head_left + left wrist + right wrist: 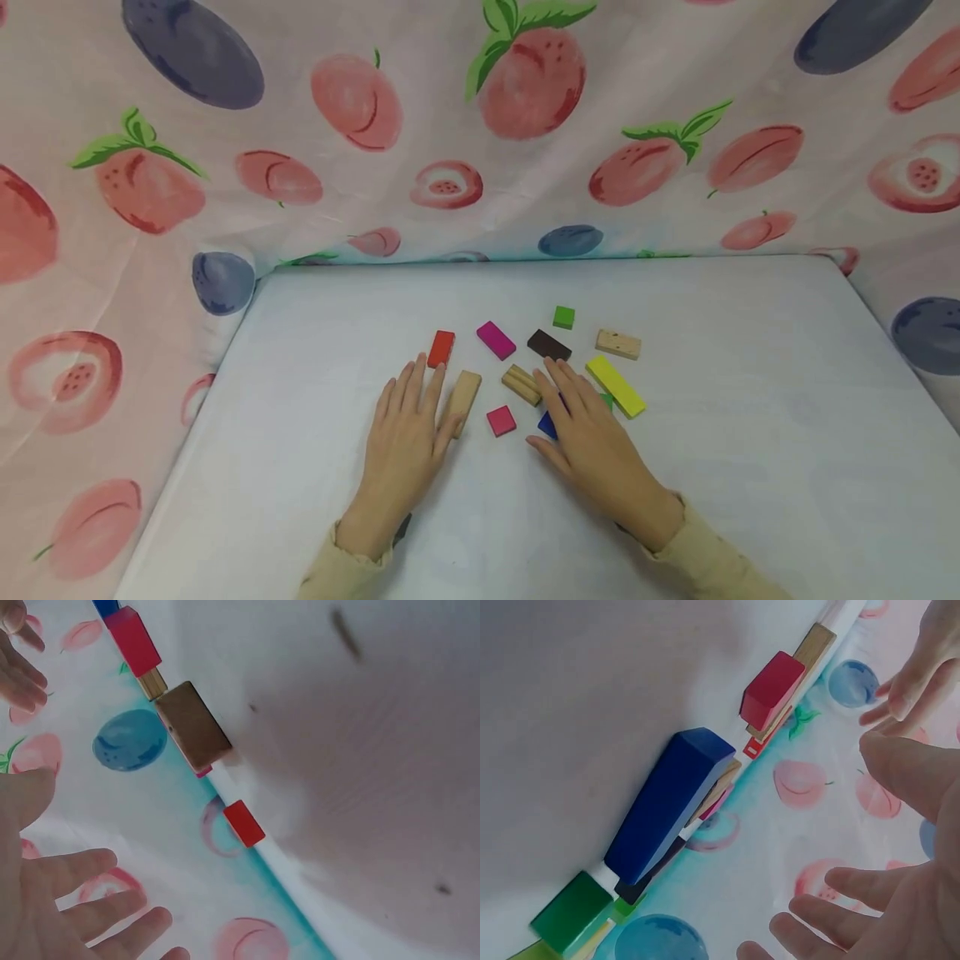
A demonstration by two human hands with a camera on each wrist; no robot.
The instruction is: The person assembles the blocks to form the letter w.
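Observation:
My left hand (400, 446) is held with straight, slightly spread fingers over the left side of a group of wooden blocks. Beside its thumb lies a plain wood block (467, 396), and just past its fingertips is a red block (442, 347). The right hand (596, 446), also with extended fingers, hovers over a blue block (671, 799) and a green block (571, 913), partly covering both in the head view. A grooved wood block (520, 385) sits near its fingertips. Between the hands lies a pinkish-red block (501, 421). Both wrist views show empty palms.
Farther back lie a magenta block (496, 340), a dark brown block (549, 344), a small green block (564, 317) and a pale wood block (618, 343). A yellow block (616, 387) is at the right. Fruit-patterned cloth (420, 108) hangs behind the white table (750, 375).

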